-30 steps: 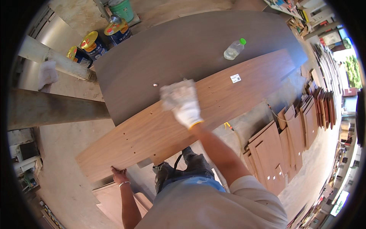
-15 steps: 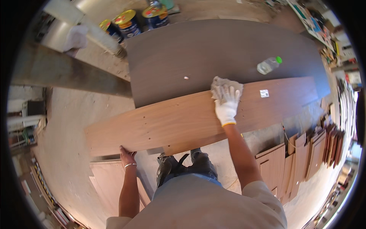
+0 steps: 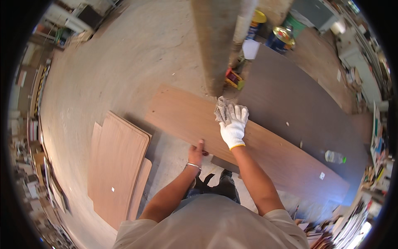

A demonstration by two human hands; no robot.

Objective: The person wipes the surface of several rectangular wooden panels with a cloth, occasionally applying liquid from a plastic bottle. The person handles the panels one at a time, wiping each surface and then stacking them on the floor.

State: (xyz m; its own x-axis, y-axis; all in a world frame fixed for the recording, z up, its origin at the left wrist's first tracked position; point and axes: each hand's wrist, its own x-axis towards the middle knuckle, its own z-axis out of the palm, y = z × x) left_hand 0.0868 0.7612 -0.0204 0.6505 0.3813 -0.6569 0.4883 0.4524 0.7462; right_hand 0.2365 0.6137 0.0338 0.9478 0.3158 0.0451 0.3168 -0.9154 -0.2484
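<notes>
Brown board (image 3: 265,149): gloved right hand (image 3: 233,128) pressing grey rag (image 3: 221,108) flat, bare left hand (image 3: 196,152) gripping near edge; best wiped along grain, board steadied.

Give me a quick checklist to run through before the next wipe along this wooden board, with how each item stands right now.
1. Cloth under the gloved right hand: ok, the grey cloth is pressed flat on the board.
2. Board steadied: ok, the bare left hand grips the near edge of the long brown board.
3. Path along the board: ok, nothing lies on it but a small white sticker near the far end.
4. Plastic bottle out of the way: ok, it lies on the dark panel behind.
5. Board's support: cannot tell, underside hidden.
</notes>
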